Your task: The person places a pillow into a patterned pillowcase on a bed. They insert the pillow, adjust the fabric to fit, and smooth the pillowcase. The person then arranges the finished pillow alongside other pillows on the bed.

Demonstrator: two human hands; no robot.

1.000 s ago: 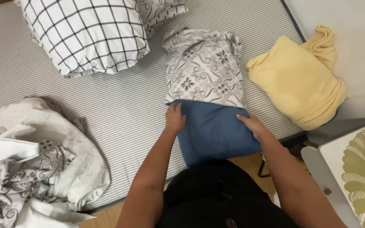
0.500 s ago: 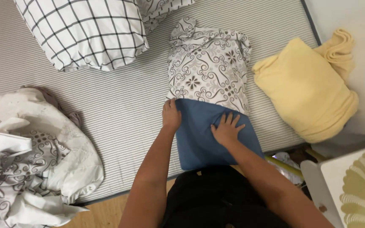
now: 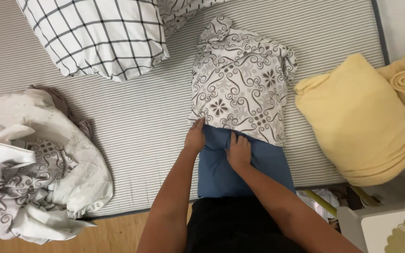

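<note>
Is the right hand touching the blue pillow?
Touching. The head view shows the right hand pressed flat on the blue pillow.
</note>
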